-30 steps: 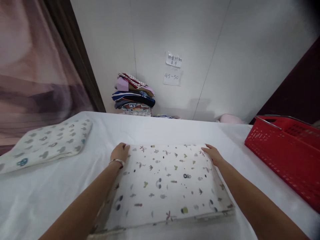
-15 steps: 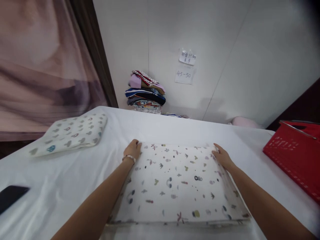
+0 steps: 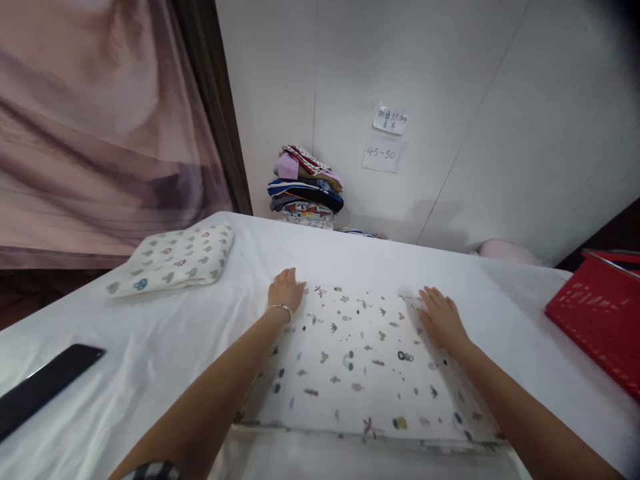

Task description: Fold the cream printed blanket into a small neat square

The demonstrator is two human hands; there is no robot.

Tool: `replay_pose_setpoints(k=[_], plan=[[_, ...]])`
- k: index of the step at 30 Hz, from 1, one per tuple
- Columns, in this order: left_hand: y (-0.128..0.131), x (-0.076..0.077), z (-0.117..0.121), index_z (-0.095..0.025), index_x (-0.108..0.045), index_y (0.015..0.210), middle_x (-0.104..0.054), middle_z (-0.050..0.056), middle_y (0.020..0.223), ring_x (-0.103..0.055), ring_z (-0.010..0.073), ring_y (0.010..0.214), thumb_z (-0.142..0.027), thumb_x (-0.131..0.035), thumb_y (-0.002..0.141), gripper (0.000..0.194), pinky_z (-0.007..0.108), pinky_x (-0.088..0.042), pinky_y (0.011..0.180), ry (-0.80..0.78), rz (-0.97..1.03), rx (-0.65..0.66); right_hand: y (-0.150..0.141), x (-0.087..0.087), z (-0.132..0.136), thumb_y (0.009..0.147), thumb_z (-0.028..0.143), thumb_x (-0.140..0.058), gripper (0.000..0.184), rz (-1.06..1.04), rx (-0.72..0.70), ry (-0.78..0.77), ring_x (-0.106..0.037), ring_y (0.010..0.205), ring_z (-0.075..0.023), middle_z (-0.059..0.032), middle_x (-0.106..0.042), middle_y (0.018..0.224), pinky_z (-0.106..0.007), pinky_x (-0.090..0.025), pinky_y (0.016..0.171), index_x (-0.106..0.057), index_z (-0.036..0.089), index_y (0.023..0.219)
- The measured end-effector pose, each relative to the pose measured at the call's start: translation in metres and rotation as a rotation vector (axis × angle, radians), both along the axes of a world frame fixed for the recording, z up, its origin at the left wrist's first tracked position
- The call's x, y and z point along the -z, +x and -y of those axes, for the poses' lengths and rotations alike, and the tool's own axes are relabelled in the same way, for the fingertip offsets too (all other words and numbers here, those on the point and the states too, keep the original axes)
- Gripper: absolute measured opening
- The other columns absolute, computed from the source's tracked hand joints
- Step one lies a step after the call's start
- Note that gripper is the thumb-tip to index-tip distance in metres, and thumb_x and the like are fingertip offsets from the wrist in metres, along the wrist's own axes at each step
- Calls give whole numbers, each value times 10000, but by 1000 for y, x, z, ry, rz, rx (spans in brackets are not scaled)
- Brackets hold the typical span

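Observation:
A white folded cloth (image 3: 365,363) printed with small plants, rainbows and other motifs lies in front of me on the white-covered table. My left hand (image 3: 287,291) rests at its far left corner, fingers stretched forward and thumb by the edge. On the far right corner, my right hand (image 3: 442,320) lies flat with its fingers extended over the fabric. Neither hand pinches the cloth. Several layers show along the near edge.
Another folded cloth (image 3: 175,261) with grey prints lies at the left, above a black flat object (image 3: 50,383). At the right stands a red basket (image 3: 597,320). A stack of folded textiles (image 3: 307,188) is behind the table (image 3: 280,232), against the wall.
Both hands have loosened from the cloth's far corners, and their fingers now lie stretched out. The view has shifted slightly left, showing more of the black object.

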State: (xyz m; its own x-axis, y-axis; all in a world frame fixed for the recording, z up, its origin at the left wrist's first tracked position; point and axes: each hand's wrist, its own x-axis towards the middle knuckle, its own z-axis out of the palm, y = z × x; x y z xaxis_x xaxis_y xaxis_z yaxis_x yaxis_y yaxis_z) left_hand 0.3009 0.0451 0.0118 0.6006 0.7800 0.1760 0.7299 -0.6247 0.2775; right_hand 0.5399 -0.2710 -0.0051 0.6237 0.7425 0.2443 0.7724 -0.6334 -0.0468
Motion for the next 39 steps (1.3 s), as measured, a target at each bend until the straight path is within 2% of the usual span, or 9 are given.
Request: replay_pose_setpoints(k=[2,5,9,14,21,27,31,34,39], plan=[[7,1,14,-181,-352,1336,-315,96,1430,-261,257,1307,-428,-353,865,531,413,-236,1047,89,-32,185,-16,2,-10,886,364,-305,491,-59,-117,-23,-146,1351,-216,-71,-282,1446,-442,-80,1085,-343,193,1345],[11,14,31,-236,-319,1369,-223,33,1475,-143,241,1356,-539,-271,863,591,447,-84,1094,33,-136,428,-31,9,-21,882,478,-301,555,-219,-158,-63,-143,1354,-222,-57,-259,1456,-458,-74,1086,-318,207,1366],[7,34,36,-246,-266,1396,-170,22,1486,-104,237,1366,-611,-176,847,665,472,-51,1093,-59,-195,463,-33,19,-22,875,525,-283,582,-320,-136,-79,-135,1356,-220,-50,-233,1465,-474,-74,1083,-315,222,1371],[6,37,32,-246,-265,1397,-163,21,1486,-98,232,1367,-618,-174,842,674,468,-47,1094,-63,-182,469,-26,24,-18,866,557,-270,628,-259,-21,-88,-78,1363,-234,-59,-173,1481,-491,-51,1074,-281,208,1387],[5,15,36,-257,-331,1359,-183,33,1484,-117,218,1365,-568,-256,849,602,442,-90,1087,-162,-170,420,-44,8,-21,873,545,-247,619,-320,56,-143,-64,1363,-243,-82,-150,1486,-514,-58,1063,-284,197,1385],[-61,2,48,-132,-411,1290,-377,130,1388,-341,245,1267,-424,-399,830,545,356,-277,1019,-98,-70,53,-99,8,6,874,567,-208,633,-290,-190,-121,-70,1365,-209,-44,-162,1483,-456,-32,1086,-260,217,1399],[-102,-3,63,-91,-430,1256,-536,165,1230,-499,249,1129,-384,-443,801,542,330,-370,934,-256,-101,-51,-127,-5,-3,867,583,-186,665,-324,-173,-113,-49,1366,-237,-58,-115,1489,-483,-26,1078,-252,196,1403],[-117,-10,69,-85,-546,1112,-610,175,1114,-569,270,1033,-409,-468,775,474,338,-421,863,-397,-104,-91,-150,-12,-21,869,584,-175,673,-301,-294,-72,-10,1369,-221,-38,-74,1493,-456,17,1085,-213,193,1416],[-131,-23,70,-153,-638,826,-691,103,930,-641,245,865,-415,-561,703,300,299,-498,703,-697,36,-112,-168,2,-35,881,538,-194,626,-368,-354,-141,-40,1367,-229,-44,-115,1488,-465,2,1081,-248,199,1405]])
